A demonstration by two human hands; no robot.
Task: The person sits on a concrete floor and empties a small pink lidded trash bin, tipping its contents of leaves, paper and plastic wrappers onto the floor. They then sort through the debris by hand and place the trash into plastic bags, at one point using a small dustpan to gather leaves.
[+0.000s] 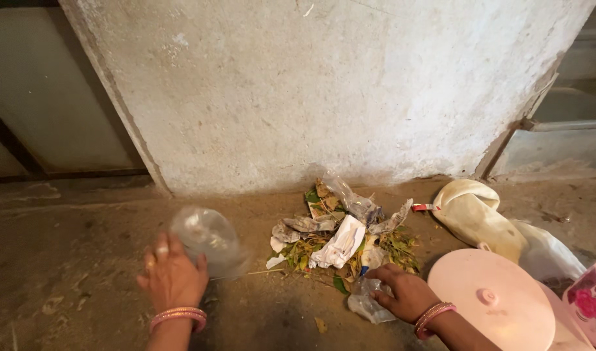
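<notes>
Gripping a crumpled clear wrapper [368, 304] at the litter pile's [343, 237] near edge, right hand [405, 294] pinches it | left hand [172, 278], well apart leftward, clasps a blurred clear plastic bag [210, 239] | concrete floor [83, 260], pink lid [489, 299] beside.

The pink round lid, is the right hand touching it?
No. The right hand rests on a crumpled clear plastic scrap beside the litter pile, apart from the pink lid.

Clear, glossy plastic bag [210, 240]; crumpled paper and dry leaves in the litter pile [342, 240]; smooth matt pink plastic lid [489, 296] at four o'clock; rough plastered wall [324, 84]; dusty concrete floor [70, 247].
</notes>
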